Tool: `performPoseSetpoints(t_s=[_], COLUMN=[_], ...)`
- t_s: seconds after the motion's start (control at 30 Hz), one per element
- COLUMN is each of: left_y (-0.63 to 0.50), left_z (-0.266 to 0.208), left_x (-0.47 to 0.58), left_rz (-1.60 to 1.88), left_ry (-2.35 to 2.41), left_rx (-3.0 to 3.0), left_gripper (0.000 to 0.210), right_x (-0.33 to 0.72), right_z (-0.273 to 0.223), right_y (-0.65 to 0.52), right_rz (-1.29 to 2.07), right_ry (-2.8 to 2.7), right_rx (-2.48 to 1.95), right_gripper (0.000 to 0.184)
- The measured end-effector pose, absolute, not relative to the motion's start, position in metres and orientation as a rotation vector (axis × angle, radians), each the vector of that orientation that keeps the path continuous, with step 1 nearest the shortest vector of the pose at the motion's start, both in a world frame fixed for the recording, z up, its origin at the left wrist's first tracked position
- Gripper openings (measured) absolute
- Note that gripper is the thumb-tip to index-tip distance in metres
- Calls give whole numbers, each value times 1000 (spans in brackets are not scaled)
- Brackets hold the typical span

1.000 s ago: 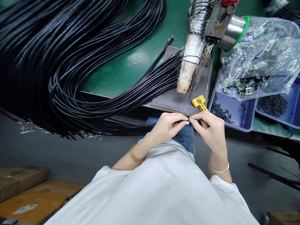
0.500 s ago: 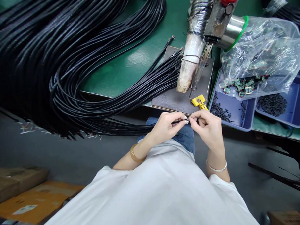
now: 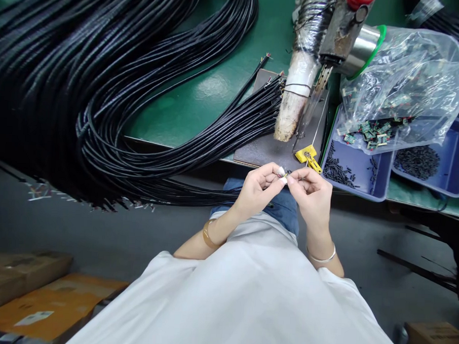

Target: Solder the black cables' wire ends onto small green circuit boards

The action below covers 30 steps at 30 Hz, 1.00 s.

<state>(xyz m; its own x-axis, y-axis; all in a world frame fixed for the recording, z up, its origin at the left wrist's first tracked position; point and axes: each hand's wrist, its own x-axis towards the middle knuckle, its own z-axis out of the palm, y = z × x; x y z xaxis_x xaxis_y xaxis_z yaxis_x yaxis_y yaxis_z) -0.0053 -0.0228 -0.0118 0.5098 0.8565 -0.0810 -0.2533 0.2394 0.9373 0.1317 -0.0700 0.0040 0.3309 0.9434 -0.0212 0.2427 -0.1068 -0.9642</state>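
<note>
At the table's front edge, above my lap, my left hand (image 3: 262, 189) is closed in a pinch on the end of a black cable. Thin coloured wires (image 3: 285, 175) show between the two sets of fingertips. My right hand (image 3: 311, 191) pinches these wires from the other side, its fingers closed and almost touching the left ones. Most of what lies inside the fingers is hidden. Just beyond the right hand a yellow tool (image 3: 308, 158) rests at the edge of the dark work plate (image 3: 253, 148).
A large bundle of black cables (image 3: 139, 153) covers the left side. Over the plate hang a soldering iron (image 3: 313, 99) and a whitish wrapped tube (image 3: 293, 104). Blue trays (image 3: 377, 186) of short black pieces stand right, under a clear bag (image 3: 420, 74) of small circuit boards.
Both hands have turned slightly and risen a little toward the table. Coloured wires now show between the fingertips, where black cable showed before. The whole view has shifted slightly.
</note>
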Motion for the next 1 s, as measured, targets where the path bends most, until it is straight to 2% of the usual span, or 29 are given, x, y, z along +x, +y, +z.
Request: performPoseSetpoints(t_s=[0.1,0.27,0.33,0.43,0.53,0.83,1.0], left_y=[-26,-25,-23,-22,-21,-12,-7], left_z=[-14,-11,-11,-10,-8,-8,-7], left_x=[-4,-3,-4,-4,-4,-1,1], left_rz=[876,929,943,930,866,813,806], left_ry=[707,764,744,709,689,749,768], left_rx=[1114,1184,1175,1185,1208,1145,1137], left_gripper=[23,19,16,14,16,16,13], right_x=[130,141,147,154,156,150,150], right_z=[7,7,6,7,8,10,10], right_y=[-75,-80,-79,-75,-71,-71,-68], right_rz=[680,574,597,813,901,629,584], right_ry=[-1187,-1058,-1061,-1132,-1117,-1264,-1298], right_rx=[-1627,-1633,-1653,-1622,-1546,-1642,-1640], right_gripper=[13,13,15,22,21,23,20])
